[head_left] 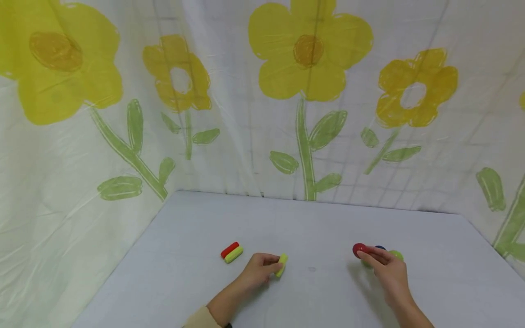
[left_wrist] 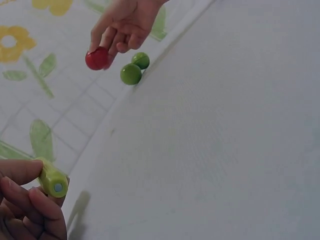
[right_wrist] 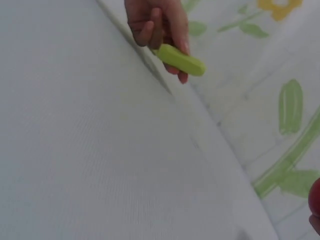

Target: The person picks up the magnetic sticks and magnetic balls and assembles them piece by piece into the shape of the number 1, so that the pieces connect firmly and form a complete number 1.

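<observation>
My left hand (head_left: 259, 269) pinches a yellow-green toy stick (head_left: 283, 263) between thumb and fingers, tilted over the middle of the table. A small round grey disc shows in the stick's end in the left wrist view. On the right, my right hand (head_left: 393, 275) holds a red ball (head_left: 359, 250) at its fingertips, above the tabletop. Partly hidden behind that hand are a dark blue ball (head_left: 380, 247) and a green ball (head_left: 397, 255). Two green balls, one of them nearer (left_wrist: 131, 74), appear below the right hand in the left wrist view.
Left of my left hand, a red stick (head_left: 229, 249) and another yellow-green stick (head_left: 234, 254) lie side by side. The white table (head_left: 311, 300) reaches back to a hanging sheet (head_left: 229, 150) painted with yellow flowers.
</observation>
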### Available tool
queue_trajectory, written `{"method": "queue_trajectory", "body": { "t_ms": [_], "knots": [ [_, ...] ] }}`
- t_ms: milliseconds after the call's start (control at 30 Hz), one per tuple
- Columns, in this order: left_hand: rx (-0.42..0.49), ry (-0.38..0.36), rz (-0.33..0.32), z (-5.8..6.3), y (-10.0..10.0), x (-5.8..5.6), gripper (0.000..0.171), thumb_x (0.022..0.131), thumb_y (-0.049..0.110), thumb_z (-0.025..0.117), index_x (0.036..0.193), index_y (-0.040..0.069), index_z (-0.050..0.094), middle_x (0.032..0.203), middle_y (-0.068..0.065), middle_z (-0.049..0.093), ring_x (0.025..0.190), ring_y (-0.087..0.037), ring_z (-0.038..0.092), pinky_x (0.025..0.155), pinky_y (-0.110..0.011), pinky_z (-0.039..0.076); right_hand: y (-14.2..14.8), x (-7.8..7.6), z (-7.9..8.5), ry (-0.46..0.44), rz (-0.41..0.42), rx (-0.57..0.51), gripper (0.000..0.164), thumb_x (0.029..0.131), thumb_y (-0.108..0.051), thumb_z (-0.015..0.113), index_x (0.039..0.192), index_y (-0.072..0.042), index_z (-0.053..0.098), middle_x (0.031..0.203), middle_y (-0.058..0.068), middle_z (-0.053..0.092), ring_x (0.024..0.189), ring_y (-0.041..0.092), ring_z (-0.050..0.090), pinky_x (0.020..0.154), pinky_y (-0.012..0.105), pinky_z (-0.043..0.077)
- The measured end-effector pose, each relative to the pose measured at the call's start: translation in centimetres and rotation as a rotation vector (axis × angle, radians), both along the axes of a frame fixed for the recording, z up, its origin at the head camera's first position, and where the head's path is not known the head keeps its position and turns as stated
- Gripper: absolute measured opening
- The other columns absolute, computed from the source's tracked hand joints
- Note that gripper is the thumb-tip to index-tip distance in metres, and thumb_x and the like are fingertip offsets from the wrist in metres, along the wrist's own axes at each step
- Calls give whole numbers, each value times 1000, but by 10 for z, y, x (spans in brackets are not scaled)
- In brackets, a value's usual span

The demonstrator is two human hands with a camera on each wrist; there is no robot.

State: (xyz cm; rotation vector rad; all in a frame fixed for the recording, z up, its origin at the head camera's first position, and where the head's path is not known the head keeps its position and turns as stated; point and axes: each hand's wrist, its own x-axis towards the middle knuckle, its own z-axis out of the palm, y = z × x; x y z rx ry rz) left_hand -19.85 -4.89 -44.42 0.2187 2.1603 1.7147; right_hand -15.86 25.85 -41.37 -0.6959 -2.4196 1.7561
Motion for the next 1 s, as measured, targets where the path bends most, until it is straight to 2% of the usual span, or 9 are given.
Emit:
{"method": "queue_trajectory", "body": {
  "t_ms": [200,300,433,533,633,800,1000],
  "knots": [
    [34,-41,-27,4,7,2,33,89,14,61,113,-8,59,92,-3,64,68,-8,48,52,-18,38,-17,-12,1,-4,63,-68,72,74,-47,74,126,-2,53,90,-15,68,78,-8,54,74,20,45],
    [28,-45,-35,4,12,2,30,88,13,63,110,-7,60,90,-2,65,67,-8,48,52,-18,37,-24,-19,-1,-19,70,-60,72,75,-47,73,127,-2,52,96,-9,69,89,5,56,78,25,44],
    [-27,-46,-12,4,19,1,26,83,14,68,103,-4,64,88,-5,69,63,-6,49,48,-17,36,-34,-27,-5,-12,71,-77,68,77,-42,73,126,0,53,91,-8,68,88,14,52,72,24,44],
    [-60,-42,-3,4,25,-1,24,80,14,71,98,-2,66,89,-8,71,60,-5,50,45,-17,35,-40,-32,-8,3,65,-112,64,77,-37,75,124,1,54,81,-14,64,78,9,50,63,21,43],
    [-77,-41,-2,3,33,-3,23,79,16,73,95,0,67,88,-7,72,59,-5,51,44,-17,36,-46,-37,-12,-5,64,-145,63,78,-34,74,124,2,54,82,-10,62,75,10,49,59,21,43],
    [-95,-55,4,1,43,-5,24,77,19,75,92,2,68,84,-4,71,55,-6,49,45,-18,36,-57,-43,-18,-42,76,-168,62,78,-36,73,123,1,54,87,-2,59,75,14,47,58,21,42],
    [-82,-55,42,-2,53,-6,24,75,20,77,89,2,68,81,-3,71,50,-7,45,45,-18,35,-72,-48,-23,-31,78,-218,59,78,-35,74,120,2,56,83,-4,59,73,12,48,59,21,42]
  ]
}}
